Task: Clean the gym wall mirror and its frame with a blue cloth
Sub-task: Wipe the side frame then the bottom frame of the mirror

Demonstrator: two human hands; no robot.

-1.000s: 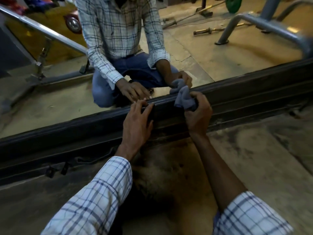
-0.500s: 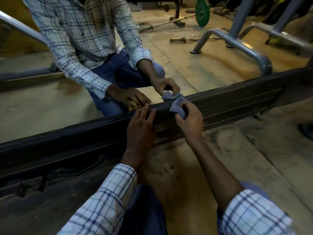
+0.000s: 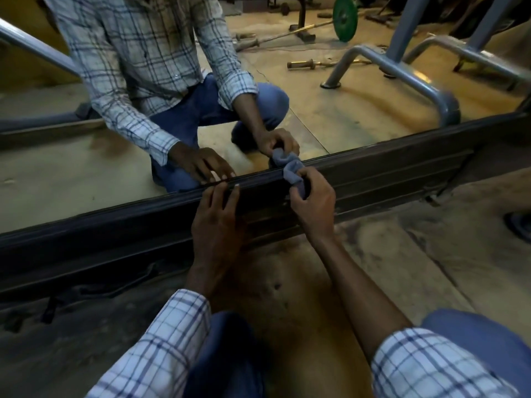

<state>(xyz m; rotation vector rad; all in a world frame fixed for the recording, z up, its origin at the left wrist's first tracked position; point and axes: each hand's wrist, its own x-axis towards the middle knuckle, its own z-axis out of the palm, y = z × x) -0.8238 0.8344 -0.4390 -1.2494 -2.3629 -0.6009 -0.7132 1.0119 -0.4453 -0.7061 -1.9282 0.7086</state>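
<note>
The wall mirror (image 3: 359, 116) fills the upper half of the head view, and its dark bottom frame (image 3: 115, 225) runs across the middle, rising to the right. My right hand (image 3: 314, 206) grips a bunched blue cloth (image 3: 293, 175) and holds it against the top edge of the frame, where frame meets glass. My left hand (image 3: 217, 225) rests flat on the frame just left of it, fingers straight and pointing up to the glass. The mirror reflects both hands and the cloth.
The dusty tan floor (image 3: 402, 268) lies below the frame. A dark cable or strap (image 3: 109, 291) runs along the frame's foot at the left. A dark round object (image 3: 520, 225) sits at the right edge. Reflected in the glass are grey machine legs (image 3: 402, 70), a green weight plate (image 3: 344, 18) and bars.
The view has tilted up and shifted right, showing more of the mirror. My right hand with the cloth has slid slightly along the frame's top edge; my left hand stays planted on the frame.
</note>
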